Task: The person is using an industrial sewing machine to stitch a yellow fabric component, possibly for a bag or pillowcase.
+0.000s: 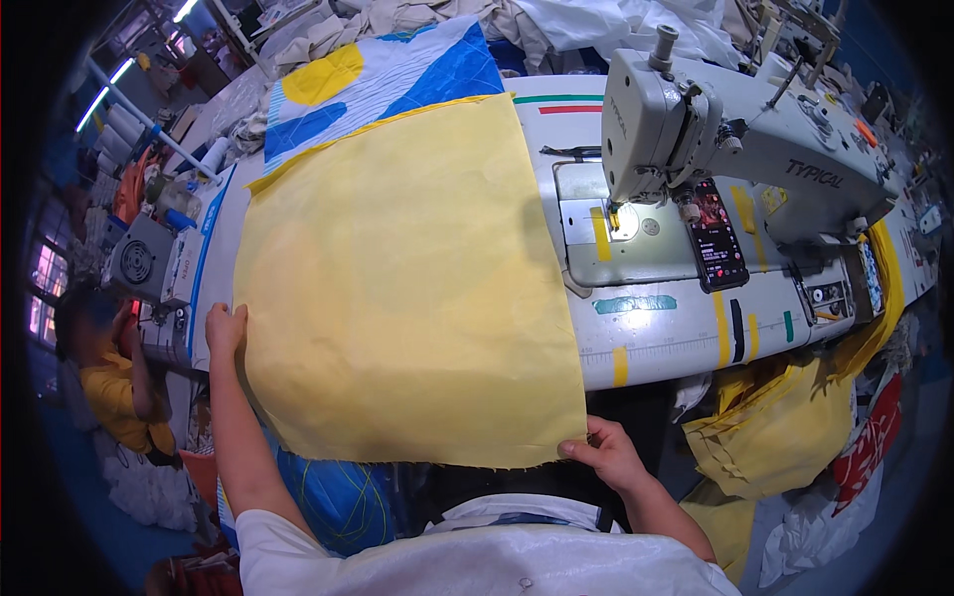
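A large pale yellow fabric panel [407, 288] lies spread over the table's front edge, its frayed near edge hanging toward me. Along its far side it meets a blue, white and yellow patterned quilted cloth [437, 79]. My left hand [227, 326] pinches the panel's left edge. At the near right corner, my right hand [604, 452] grips the fabric between thumb and fingers. To the right of the panel stands a white sewing machine [735, 139], its needle area [618, 214] apart from the cloth.
A lit phone [717, 238] leans on the machine bed. More yellow fabric pieces [775, 427] hang at the right, near a yellow strip bundle [884, 288]. Crumpled white cloth [636, 30] is piled at the back. Another person [124, 387] works at the far left.
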`<state>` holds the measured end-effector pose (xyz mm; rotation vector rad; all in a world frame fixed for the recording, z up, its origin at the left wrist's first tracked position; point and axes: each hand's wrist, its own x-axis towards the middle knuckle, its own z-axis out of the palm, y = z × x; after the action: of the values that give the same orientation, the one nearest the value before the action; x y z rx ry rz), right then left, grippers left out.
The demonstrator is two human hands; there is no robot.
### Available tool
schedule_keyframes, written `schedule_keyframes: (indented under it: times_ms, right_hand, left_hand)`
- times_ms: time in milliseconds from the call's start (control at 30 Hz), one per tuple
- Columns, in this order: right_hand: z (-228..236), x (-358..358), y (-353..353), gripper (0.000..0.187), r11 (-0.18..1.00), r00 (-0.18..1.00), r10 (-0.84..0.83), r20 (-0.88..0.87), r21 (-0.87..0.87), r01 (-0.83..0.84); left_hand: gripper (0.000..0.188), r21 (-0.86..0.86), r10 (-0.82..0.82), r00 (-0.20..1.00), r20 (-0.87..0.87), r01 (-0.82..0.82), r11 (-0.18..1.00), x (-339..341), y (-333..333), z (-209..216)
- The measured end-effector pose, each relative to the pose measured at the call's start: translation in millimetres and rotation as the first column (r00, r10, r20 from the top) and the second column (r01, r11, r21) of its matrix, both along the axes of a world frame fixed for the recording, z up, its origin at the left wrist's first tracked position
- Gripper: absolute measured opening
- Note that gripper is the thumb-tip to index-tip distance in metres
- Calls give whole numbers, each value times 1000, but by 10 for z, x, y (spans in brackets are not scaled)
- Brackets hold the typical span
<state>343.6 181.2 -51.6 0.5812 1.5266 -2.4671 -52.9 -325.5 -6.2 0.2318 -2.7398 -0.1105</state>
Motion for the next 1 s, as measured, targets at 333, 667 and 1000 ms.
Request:
schedule_keyframes:
  times_ms: [333,667,1000]
  right_hand:
    - [-113,-5,44,16,1000,1000,2,24,-12,-1]
    - [-148,-20,-14,13,1000,999,-12,40,-16,13]
    - [-185,-8,6,12,998,1000,24,-6,-55,-24]
  left_hand:
    - [21,324,-40,998,40,25,946,-384,-176,-127]
    - [17,73,10,994,112,-19,997,-466,-207,-103]
    - [16,-28,39,993,109,-37,999,-408,-210,-69]
